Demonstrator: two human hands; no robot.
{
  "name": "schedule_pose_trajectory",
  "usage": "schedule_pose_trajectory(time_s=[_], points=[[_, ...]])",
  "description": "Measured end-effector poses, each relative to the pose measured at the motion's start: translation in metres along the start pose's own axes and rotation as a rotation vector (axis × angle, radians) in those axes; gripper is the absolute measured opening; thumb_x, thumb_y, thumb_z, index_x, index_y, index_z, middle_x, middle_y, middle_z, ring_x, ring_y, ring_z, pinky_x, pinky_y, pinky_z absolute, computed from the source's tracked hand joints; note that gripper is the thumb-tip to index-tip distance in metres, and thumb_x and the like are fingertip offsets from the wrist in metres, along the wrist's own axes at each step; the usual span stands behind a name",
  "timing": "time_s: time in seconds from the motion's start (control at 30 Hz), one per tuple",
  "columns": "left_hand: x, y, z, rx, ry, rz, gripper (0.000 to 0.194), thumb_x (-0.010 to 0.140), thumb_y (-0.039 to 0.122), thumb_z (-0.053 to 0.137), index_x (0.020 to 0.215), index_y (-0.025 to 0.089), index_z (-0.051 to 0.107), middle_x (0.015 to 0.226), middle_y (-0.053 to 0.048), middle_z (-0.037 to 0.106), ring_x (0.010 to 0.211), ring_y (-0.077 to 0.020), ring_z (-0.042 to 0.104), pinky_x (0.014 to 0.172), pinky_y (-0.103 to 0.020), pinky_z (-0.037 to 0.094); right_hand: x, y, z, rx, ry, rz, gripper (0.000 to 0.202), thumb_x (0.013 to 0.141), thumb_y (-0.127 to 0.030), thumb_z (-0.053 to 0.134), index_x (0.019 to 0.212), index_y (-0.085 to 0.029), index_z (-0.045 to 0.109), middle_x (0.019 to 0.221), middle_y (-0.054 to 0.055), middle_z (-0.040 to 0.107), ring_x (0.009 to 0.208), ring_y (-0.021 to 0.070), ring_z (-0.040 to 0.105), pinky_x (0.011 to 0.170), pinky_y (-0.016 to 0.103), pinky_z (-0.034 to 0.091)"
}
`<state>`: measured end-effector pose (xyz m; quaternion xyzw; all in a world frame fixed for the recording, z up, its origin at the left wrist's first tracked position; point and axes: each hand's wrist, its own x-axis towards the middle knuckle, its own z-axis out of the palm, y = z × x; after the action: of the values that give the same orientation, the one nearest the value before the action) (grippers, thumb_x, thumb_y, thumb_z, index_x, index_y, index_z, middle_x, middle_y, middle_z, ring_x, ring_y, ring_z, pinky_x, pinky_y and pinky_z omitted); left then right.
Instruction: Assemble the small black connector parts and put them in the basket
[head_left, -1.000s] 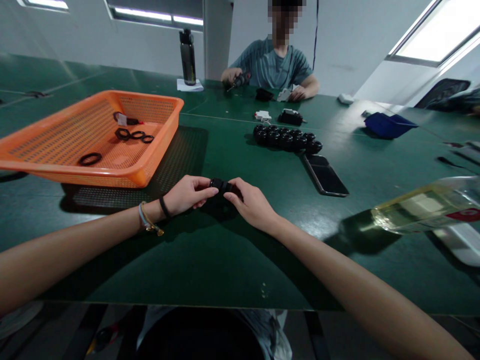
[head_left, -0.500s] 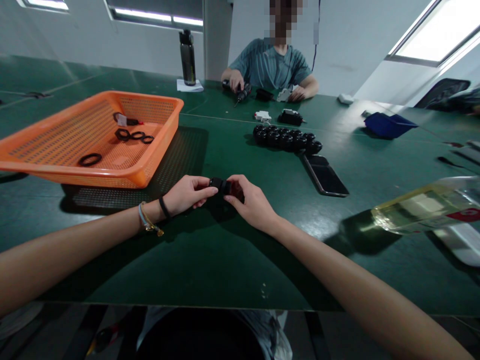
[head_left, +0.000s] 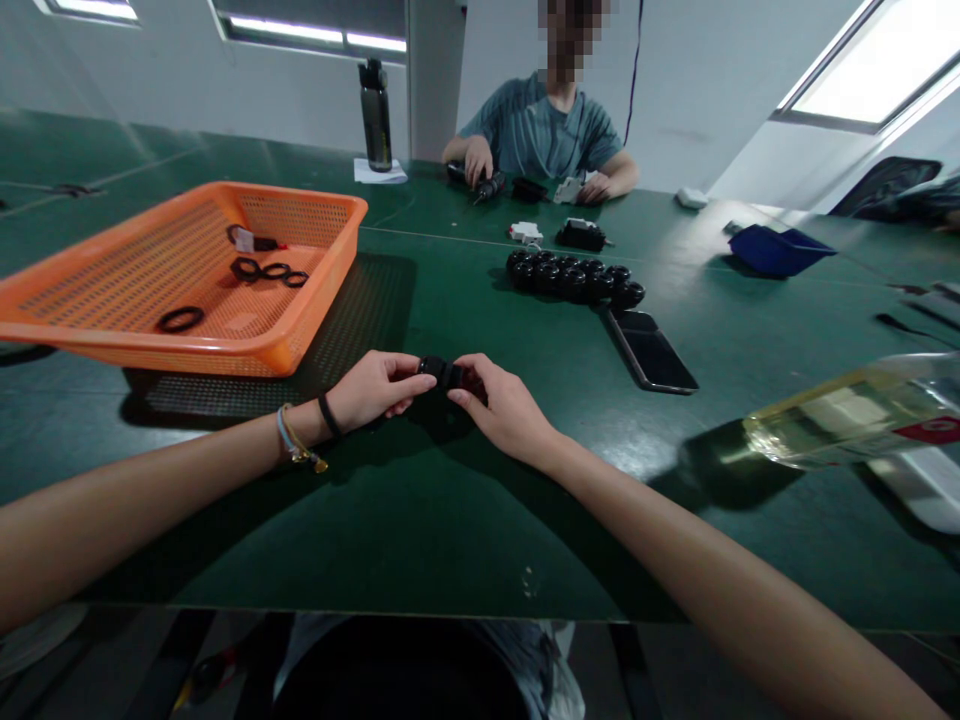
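Note:
Between my two hands, just above the green table (head_left: 420, 530), is a small black cylindrical part (head_left: 433, 368) with a ridged outline. My left hand (head_left: 379, 385) pinches its left end between thumb and fingers. At the other end, my right hand (head_left: 499, 405) closes thumb and forefinger on the part's right side. My fingers hide some of it, so I cannot tell whether it is one piece or two. Beyond my right hand, several shiny black round parts (head_left: 574, 280) stand together in rows. A phone (head_left: 651, 350) lies beside them.
An orange basket (head_left: 315, 320) at the left holds several black rings (head_left: 180, 319). At the right lie a bottle of yellowish liquid (head_left: 847, 415) and a blue bin (head_left: 780, 250). Across the table a person (head_left: 551, 130) has a hand on a power drill (head_left: 489, 187). A dark water bottle (head_left: 375, 115) stands behind.
My hands and the black part stay almost in place; my right fingers shift very slightly. Across the table, the person's drill has turned a little and its tip sits higher.

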<state>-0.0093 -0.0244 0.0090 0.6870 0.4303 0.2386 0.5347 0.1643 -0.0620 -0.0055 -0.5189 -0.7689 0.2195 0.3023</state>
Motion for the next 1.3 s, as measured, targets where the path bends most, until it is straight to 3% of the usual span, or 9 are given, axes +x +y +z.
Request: schedule_pose_trajectory(time_s=[0.9, 1.17, 1.3], points=[[0.0007, -0.0038, -0.0014, 0.024, -0.014, 0.034, 0.013, 0.073, 0.023, 0.052, 0.067, 0.012, 0.052, 0.039, 0.008, 0.041, 0.032, -0.0026, 0.035, 0.032, -0.011, 0.028, 0.0015, -0.0013, -0.0004, -0.051, -0.012, 0.026, 0.015, 0.082, -0.023, 0.047, 0.094, -0.015, 0.050, 0.083, 0.004, 0.058, 0.072, 0.0135, 0.052, 0.066, 0.028, 0.040], [0.0008, -0.0035, -0.0016, 0.029, -0.016, 0.035, 0.013, 0.073, 0.022, 0.053, 0.064, 0.012, 0.051, 0.039, 0.008, 0.041, 0.032, -0.0028, 0.036, 0.032, -0.012, 0.028, -0.0018, 0.0017, 0.0015, 0.053, 0.044, -0.032, 0.029, 0.073, -0.017, 0.056, 0.099, -0.017, 0.044, 0.082, 0.002, 0.057, 0.074, 0.0134, 0.054, 0.067, 0.028, 0.043], [0.0009, -0.0042, -0.0019, 0.031, -0.022, 0.041, 0.013, 0.073, 0.023, 0.053, 0.064, 0.012, 0.051, 0.040, 0.008, 0.041, 0.032, -0.0029, 0.036, 0.032, -0.012, 0.028, -0.0016, 0.0036, 0.0028, 0.064, 0.056, -0.035, 0.026, 0.073, -0.014, 0.054, 0.097, -0.018, 0.043, 0.078, 0.001, 0.056, 0.071, 0.0128, 0.054, 0.067, 0.028, 0.043]])
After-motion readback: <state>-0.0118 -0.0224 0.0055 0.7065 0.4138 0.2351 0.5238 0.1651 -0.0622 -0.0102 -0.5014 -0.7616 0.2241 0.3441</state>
